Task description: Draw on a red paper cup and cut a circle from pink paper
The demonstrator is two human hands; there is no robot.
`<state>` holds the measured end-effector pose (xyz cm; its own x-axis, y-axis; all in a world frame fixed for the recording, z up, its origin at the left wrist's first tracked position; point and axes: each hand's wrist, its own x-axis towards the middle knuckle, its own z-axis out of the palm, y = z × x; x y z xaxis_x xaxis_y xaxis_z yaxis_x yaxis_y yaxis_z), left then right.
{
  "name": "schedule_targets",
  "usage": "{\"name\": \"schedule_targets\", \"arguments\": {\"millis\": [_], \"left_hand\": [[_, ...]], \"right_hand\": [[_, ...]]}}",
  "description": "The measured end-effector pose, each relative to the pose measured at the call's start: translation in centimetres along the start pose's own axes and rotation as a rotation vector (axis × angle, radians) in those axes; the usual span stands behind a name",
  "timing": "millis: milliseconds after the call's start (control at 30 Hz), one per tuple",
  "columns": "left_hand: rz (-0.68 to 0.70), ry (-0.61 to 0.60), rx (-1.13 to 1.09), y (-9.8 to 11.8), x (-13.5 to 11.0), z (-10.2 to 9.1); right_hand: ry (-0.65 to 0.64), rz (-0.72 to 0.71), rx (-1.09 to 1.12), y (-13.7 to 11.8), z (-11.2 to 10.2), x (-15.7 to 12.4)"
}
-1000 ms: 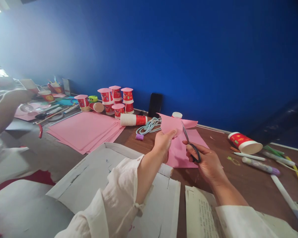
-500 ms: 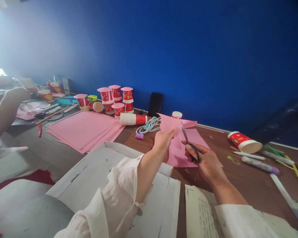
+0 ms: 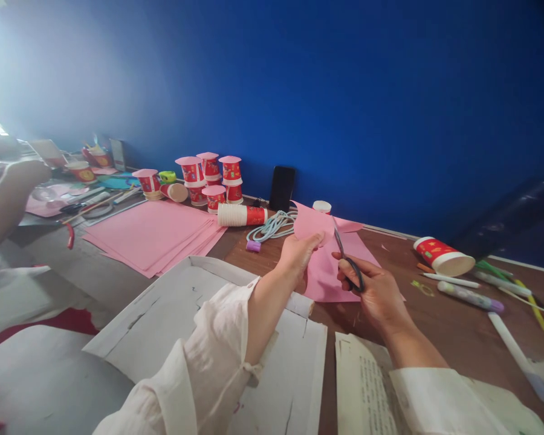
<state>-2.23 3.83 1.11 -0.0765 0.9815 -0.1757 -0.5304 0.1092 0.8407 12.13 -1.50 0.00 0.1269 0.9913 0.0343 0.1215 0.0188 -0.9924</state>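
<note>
Between the thumb and fingers of my left hand (image 3: 299,254) is a piece of pink paper (image 3: 312,221), held up above the table with a curved cut edge. My right hand (image 3: 378,290) grips scissors (image 3: 354,275) by their black handles. The blades point up and away from me and meet the pink paper's right part, where a strip hangs off to the right. Beneath both hands lies another pink sheet (image 3: 329,284) on the brown table. Part of a white-topped red cup (image 3: 321,206) shows behind the paper.
Left of my hands are a stack of pink sheets (image 3: 149,232), nested paper cups (image 3: 240,215) and red cups with pink discs (image 3: 191,171). A phone (image 3: 282,188) leans on the blue wall. Rightward lie a tipped cup (image 3: 443,256) and markers (image 3: 469,297). Another person's arm (image 3: 9,199) is far left.
The held pink paper has turned slightly, its left part tilting up and its strip reaching a little further right. The scissors remain at the paper. The whole view has shifted slightly.
</note>
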Motion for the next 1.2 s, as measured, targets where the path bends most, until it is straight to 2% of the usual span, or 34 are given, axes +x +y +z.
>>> {"name": "schedule_targets", "arguments": {"millis": [100,533,867,1200], "left_hand": [[0.081,-0.077,0.069,-0.10,0.18,-0.16],[0.090,-0.011,0.104,-0.03,0.48,-0.35],[0.090,-0.115,0.117,-0.49,0.51,-0.58],[0.093,-0.109,0.096,-0.49,0.60,-0.54]], "right_hand": [[0.001,0.000,0.004,0.07,0.00,0.01],[0.000,0.021,0.018,0.11,0.28,-0.04],[0.016,0.006,-0.012,0.10,-0.14,0.05],[0.055,0.008,-0.002,-0.57,0.36,-0.20]]}}
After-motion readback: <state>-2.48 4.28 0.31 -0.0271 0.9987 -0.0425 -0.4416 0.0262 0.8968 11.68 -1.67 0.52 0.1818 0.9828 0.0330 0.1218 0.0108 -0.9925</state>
